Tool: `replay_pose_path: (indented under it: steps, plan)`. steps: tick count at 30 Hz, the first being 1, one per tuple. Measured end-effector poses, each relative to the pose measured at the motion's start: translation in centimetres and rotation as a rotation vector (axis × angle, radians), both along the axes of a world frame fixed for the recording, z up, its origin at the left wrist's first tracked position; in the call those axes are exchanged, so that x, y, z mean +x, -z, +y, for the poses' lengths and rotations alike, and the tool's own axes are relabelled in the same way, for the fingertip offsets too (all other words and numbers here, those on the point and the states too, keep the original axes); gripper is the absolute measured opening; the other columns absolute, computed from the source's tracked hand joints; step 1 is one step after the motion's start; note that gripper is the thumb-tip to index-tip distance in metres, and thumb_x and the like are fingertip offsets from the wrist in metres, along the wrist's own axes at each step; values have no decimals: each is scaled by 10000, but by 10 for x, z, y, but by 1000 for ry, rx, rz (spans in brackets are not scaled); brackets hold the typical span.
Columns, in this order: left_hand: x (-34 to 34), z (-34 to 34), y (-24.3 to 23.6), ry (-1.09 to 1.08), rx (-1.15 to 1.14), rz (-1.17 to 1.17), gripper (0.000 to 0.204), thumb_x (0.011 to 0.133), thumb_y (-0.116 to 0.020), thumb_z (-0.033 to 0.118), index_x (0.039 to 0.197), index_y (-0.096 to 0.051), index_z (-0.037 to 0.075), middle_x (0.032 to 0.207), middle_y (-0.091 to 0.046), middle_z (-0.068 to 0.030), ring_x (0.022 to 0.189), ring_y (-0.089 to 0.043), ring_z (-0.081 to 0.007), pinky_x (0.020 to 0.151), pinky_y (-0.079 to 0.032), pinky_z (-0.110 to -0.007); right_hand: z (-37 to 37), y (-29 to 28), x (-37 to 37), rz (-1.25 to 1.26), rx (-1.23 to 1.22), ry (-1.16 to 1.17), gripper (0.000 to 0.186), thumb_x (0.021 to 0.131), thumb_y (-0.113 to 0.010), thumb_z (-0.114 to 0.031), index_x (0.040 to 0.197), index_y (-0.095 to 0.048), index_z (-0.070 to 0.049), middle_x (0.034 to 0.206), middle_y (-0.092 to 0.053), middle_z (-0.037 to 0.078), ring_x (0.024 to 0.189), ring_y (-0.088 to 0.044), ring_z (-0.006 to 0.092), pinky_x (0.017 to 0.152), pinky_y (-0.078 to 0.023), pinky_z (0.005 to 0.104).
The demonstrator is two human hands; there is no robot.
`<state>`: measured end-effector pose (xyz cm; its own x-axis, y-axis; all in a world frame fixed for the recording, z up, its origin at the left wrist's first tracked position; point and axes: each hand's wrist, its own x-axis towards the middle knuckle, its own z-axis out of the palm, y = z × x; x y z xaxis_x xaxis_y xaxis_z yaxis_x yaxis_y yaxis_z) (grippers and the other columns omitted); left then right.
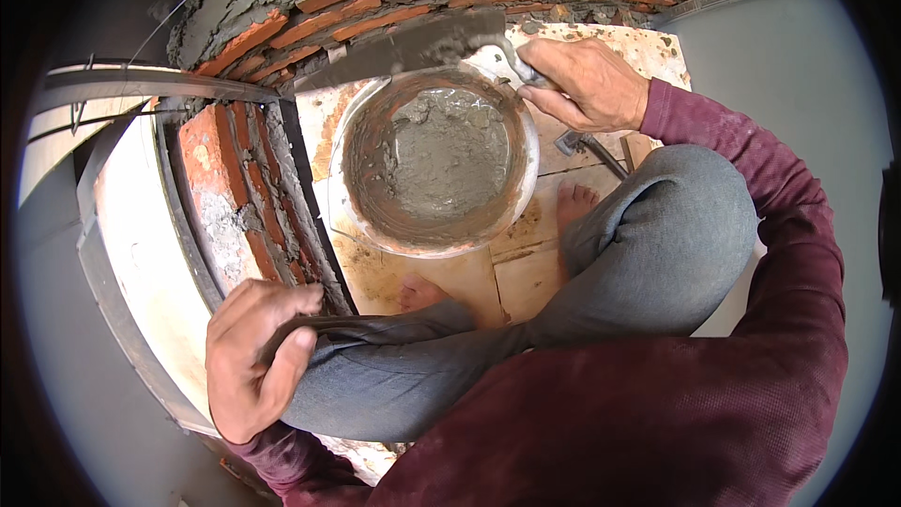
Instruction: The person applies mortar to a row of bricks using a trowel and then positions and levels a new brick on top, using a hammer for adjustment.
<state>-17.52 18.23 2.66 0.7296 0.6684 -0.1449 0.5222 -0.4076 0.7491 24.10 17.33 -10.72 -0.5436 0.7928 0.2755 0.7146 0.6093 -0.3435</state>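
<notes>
In the head view, my right hand (pixel 587 84) grips the handle of a steel trowel (pixel 394 56), whose long mortar-smeared blade lies above the far rim of a round white bucket (pixel 335 183). Wet grey mortar (pixel 450 155) fills the lower part of the bucket, and reddish-grey smears coat its inside. My left hand (pixel 263 347) is at my bent left leg at lower left, fingers loosely curled and apart from the thumb, with nothing visible in them.
A rough brick wall (pixel 394 14) with mortar curves across the back. A brick column (pixel 211 183) and metal rail (pixel 131 89) stand left. A metal-headed tool (pixel 605 155) lies right of the bucket on stained tiles (pixel 526 230), near my bare feet.
</notes>
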Motion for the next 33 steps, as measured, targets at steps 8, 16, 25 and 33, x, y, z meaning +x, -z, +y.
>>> replay_pose_path:
  steps: [8,16,25,33]
  plan:
    - [53,47,10,373,-74,204,315,881,-713,273,1043,-705,2,873,-675,-143,795,-633,-325,721,-505,-398,12,-10,-38,-316,-452,103,158,913,-592,-102,993,-516,12,721,-644,198,701,-694,360,571,-554,459]
    - [47,104,50,-200,-147,29,286,1029,-578,241,1140,-669,-6,911,-615,-3,838,-557,-98,777,-466,-258,53,7,-69,-341,-584,-341,267,735,-755,-288,796,-735,-29,821,-721,141,800,-691,281,681,-566,441]
    - [144,187,149,189,-383,291,530,1001,-629,374,1307,-541,-50,1119,-622,-101,901,-587,-153,766,-498,-296,-141,30,73,766,-322,641,380,945,-536,-338,806,-616,6,764,-581,151,725,-523,262,716,-442,440]
    - [196,200,157,310,-366,593,563,974,-644,421,1308,-552,-22,1125,-633,-112,946,-602,-193,763,-503,-332,-639,119,-18,86,-708,2783,651,795,-755,-247,1351,-521,-4,1347,-561,210,1282,-501,382,1102,-403,431]
